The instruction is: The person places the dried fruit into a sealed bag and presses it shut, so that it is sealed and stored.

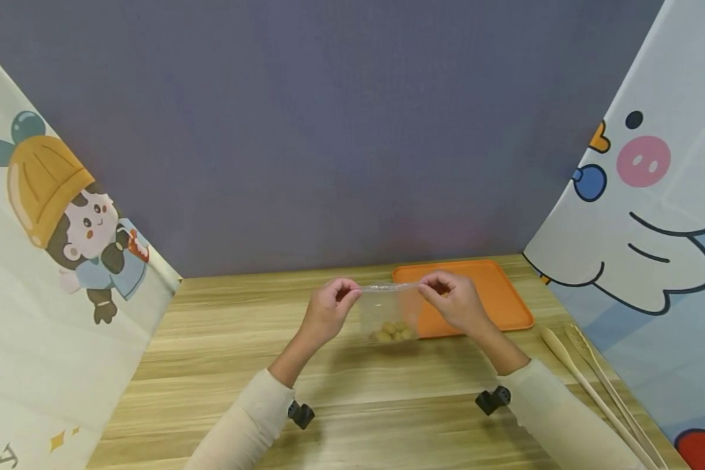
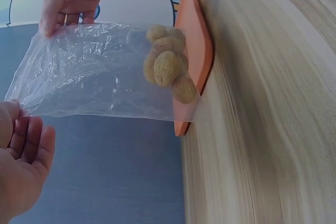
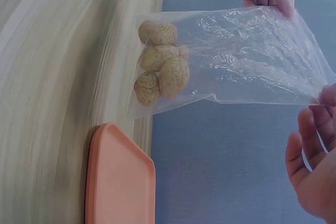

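A clear plastic bag [image 1: 371, 308] hangs upright between my two hands, its top edge stretched straight. Several walnuts [image 1: 395, 331] lie in the bottom of it; their wrinkled tan shells show well in the right wrist view, as walnuts [image 3: 174, 76]. My left hand [image 1: 329, 307] pinches the left top corner between thumb and fingers. At the opposite top corner, my right hand [image 1: 455, 301] pinches the bag the same way. The left wrist view shows the bag [image 2: 94, 72] with its lower part overlapping the tray's edge.
An orange tray [image 1: 493, 294] lies on the wooden table [image 1: 241, 352] behind my right hand. Along the right table edge rest a wooden spoon [image 1: 587, 385] and a pair of tongs [image 1: 613, 395]. A grey-blue panel [image 1: 341, 130] stands at the back, with printed cloths on both sides.
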A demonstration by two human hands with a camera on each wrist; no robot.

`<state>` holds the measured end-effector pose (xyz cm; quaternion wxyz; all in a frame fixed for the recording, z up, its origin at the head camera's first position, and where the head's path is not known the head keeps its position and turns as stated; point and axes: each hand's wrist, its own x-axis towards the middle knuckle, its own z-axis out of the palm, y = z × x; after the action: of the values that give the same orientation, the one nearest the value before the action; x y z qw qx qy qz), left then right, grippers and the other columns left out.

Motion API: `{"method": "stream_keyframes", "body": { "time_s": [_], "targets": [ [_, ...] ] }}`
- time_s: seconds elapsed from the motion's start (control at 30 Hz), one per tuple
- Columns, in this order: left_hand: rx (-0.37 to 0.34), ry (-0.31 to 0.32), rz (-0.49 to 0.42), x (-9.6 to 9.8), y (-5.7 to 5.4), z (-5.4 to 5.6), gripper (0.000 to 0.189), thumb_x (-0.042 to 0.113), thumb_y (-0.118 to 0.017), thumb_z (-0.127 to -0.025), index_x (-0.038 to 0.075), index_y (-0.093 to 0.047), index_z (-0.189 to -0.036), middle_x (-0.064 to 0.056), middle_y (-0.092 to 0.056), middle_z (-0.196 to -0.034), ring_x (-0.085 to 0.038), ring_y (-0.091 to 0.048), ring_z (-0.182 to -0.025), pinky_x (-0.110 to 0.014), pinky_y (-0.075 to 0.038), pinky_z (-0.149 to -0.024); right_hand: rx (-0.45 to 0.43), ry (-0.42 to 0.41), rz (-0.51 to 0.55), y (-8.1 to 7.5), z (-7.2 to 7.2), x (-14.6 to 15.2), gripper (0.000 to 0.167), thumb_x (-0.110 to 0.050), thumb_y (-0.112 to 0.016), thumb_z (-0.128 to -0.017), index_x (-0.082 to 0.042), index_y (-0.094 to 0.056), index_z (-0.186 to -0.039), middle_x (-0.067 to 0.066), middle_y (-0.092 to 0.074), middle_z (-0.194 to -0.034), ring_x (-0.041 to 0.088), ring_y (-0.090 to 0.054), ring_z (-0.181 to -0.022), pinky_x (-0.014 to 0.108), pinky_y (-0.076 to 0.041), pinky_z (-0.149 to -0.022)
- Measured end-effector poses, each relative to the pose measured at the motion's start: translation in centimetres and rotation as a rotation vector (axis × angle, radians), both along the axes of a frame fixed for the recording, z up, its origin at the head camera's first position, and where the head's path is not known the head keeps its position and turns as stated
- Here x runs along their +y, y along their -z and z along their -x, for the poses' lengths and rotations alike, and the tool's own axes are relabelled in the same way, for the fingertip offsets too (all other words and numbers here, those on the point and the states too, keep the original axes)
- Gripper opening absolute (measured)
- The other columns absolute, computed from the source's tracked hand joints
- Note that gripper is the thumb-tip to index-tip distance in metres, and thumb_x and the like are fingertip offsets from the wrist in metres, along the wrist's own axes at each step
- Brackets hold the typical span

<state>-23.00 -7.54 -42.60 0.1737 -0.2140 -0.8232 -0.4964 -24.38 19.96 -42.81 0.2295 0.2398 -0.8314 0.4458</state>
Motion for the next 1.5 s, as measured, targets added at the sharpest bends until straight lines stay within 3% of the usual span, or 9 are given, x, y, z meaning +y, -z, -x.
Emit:
{"method": "stream_keyframes", "body": {
  "time_s": [0.17,0.37,0.53,0.73,0.93,1.07,1.3,1.5],
  "targets": [
    [0.012,-0.004,0.015,-0.1,0.0,-0.1,0.008,0.012,-0.069,-0.097,0.004,-0.069,-0.094,-0.008,-0.068,-0.087,-0.008,-0.056,-0.076,-0.019,-0.051,-0.067,0.008,-0.011,-0.004,0.1,-0.1,0.1,0.003,-0.011,-0.074,-0.093,-0.013,-0.075,-0.090,0.001,-0.073,-0.080,0.001,-0.058,-0.069,0.019,-0.050,-0.061],
    [-0.008,0.000,0.012,-0.2,-0.1,0.0,0.008,0.012,-0.069,-0.097,0.005,-0.069,-0.095,-0.007,-0.068,-0.087,-0.008,-0.056,-0.077,-0.019,-0.051,-0.068,0.001,0.004,0.008,0.3,-0.1,-0.2,0.008,-0.007,-0.076,-0.090,-0.014,-0.075,-0.092,0.000,-0.074,-0.080,0.000,-0.059,-0.069,0.018,-0.051,-0.061],
    [-0.051,0.017,-0.016,-0.4,0.0,0.1,0.008,0.012,-0.068,-0.098,0.005,-0.071,-0.099,-0.008,-0.069,-0.088,-0.009,-0.057,-0.078,-0.020,-0.052,-0.069,0.012,0.011,0.034,0.1,-0.3,-0.9,0.002,-0.003,-0.074,-0.091,-0.002,-0.074,-0.090,0.009,-0.074,-0.078,-0.002,-0.056,-0.067,0.016,-0.048,-0.058],
    [-0.070,0.033,0.000,-0.4,0.3,0.3,0.011,0.014,-0.069,-0.097,0.005,-0.073,-0.104,-0.007,-0.071,-0.091,-0.007,-0.060,-0.080,-0.020,-0.055,-0.071,0.010,0.003,0.064,-1.8,-1.9,-1.9,0.009,-0.004,-0.072,-0.092,0.005,-0.073,-0.090,0.015,-0.073,-0.077,-0.002,-0.056,-0.066,0.013,-0.047,-0.058],
    [-0.058,0.010,0.010,-0.1,0.4,0.4,0.009,0.015,-0.072,-0.096,0.006,-0.074,-0.096,-0.005,-0.070,-0.085,-0.007,-0.058,-0.074,-0.019,-0.051,-0.065,-0.005,-0.010,0.069,-2.8,-2.7,-2.2,0.007,-0.001,-0.070,-0.093,0.005,-0.073,-0.090,0.015,-0.073,-0.078,-0.001,-0.056,-0.066,0.017,-0.048,-0.059],
    [-0.025,-0.006,0.014,0.0,0.1,0.3,0.008,0.015,-0.072,-0.095,0.007,-0.074,-0.092,-0.005,-0.070,-0.082,-0.006,-0.057,-0.072,-0.019,-0.051,-0.064,-0.058,-0.036,0.086,-2.7,-2.7,-2.1,0.004,0.002,-0.070,-0.092,0.003,-0.073,-0.092,0.015,-0.071,-0.078,0.004,-0.056,-0.066,0.022,-0.050,-0.059],
    [-0.013,-0.001,-0.013,0.0,-0.5,0.1,0.008,0.013,-0.072,-0.095,0.006,-0.074,-0.093,-0.006,-0.070,-0.081,-0.005,-0.057,-0.073,-0.019,-0.051,-0.065,-0.110,-0.062,0.072,-2.7,-2.7,-2.2,0.006,0.001,-0.072,-0.091,0.005,-0.073,-0.095,0.016,-0.072,-0.082,0.002,-0.058,-0.067,0.020,-0.051,-0.058],
    [-0.032,0.027,-0.007,0.0,-0.7,-0.1,0.009,0.013,-0.070,-0.097,0.005,-0.073,-0.094,-0.006,-0.069,-0.081,-0.007,-0.056,-0.072,-0.019,-0.050,-0.065,-0.083,-0.047,0.049,-0.5,-1.0,-1.9,0.004,0.001,-0.075,-0.088,0.003,-0.075,-0.092,0.013,-0.073,-0.080,0.005,-0.056,-0.064,0.020,-0.047,-0.053]
  ]
}}
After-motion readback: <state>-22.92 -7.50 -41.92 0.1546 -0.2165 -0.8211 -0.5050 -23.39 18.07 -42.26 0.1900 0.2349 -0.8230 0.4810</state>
